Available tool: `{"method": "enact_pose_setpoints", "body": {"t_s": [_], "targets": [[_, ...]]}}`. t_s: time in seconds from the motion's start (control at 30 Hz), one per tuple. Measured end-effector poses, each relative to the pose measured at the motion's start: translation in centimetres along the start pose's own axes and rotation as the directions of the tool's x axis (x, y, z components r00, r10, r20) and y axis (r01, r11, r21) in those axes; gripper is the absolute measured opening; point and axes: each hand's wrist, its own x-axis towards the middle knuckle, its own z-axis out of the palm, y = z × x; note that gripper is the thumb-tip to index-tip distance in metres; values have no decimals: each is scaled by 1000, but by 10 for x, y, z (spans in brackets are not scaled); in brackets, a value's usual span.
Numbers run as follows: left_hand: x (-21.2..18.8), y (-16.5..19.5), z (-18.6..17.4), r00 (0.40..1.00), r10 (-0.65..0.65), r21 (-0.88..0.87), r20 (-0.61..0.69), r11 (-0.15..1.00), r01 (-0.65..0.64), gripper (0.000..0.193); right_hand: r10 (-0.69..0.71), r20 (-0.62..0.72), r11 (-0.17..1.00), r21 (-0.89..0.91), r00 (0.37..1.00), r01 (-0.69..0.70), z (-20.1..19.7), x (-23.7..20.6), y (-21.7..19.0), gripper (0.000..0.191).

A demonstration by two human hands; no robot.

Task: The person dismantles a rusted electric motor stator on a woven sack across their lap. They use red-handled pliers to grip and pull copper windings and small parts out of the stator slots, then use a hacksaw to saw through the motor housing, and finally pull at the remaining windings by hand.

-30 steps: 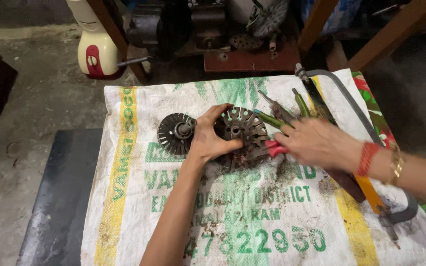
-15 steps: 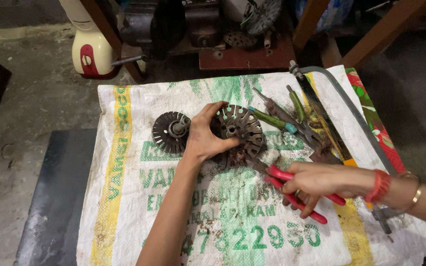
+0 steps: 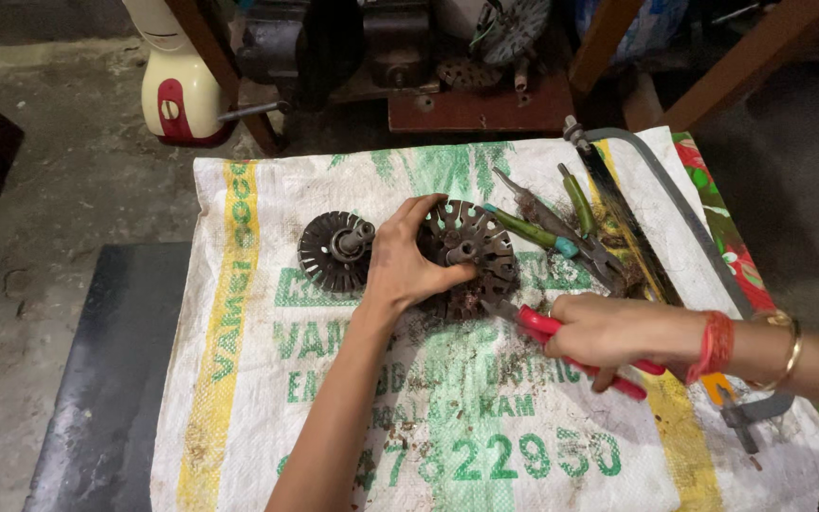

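Spread over the woven sack [image 3: 239, 313], the left hand [image 3: 405, 270] is curling its fingers round the slotted metal disc [image 3: 471, 251], steadying it firmly while the right hand [image 3: 604, 332], closed on red-handled pliers [image 3: 542, 325], is nosing squarely underneath.

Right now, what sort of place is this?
Likely a small repair workshop on a bare concrete floor. A woven sack serves as a work mat, strewn with a hacksaw and green-handled tools. The left hand steadies a grimy slotted metal part; the right hand grips red-handled pliers.
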Motion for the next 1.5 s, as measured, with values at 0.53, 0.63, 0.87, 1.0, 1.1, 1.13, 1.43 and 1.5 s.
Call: {"method": "enact_pose_setpoints", "body": {"t_s": [0.53,0.63,0.87,1.0,1.1,1.13,1.43,1.5], "targets": [[-1,11,-3,998,-6,3,-62,1000,7,98,-137,-189,939,-339,972,67,7,7,14,33],[-4,15,-4,998,6,1,-64,1000,-6,96,80,-37,995,65,996,-78,4,6,7,28],[-4,14,-3,998,10,23,-58,1000,-8,98,63,69,916,392,996,-85,5,13,17,29],[-2,12,0,999,17,38,-46,999,-15,101,57,29,926,371,998,-63,1,8,18,30],[-4,12,-1,998,16,38,-55,999,-14,100,67,5,970,235,998,-66,0,3,12,32],[-4,12,-1,999,8,29,-54,1000,-6,100,86,-6,982,168,996,-83,-1,2,10,32],[-3,19,-3,999,7,42,-47,999,-5,98,85,55,921,376,995,-100,-1,16,15,30],[-4,20,-4,998,15,34,-58,999,-13,97,82,59,929,358,995,-98,-3,19,15,29]]}}
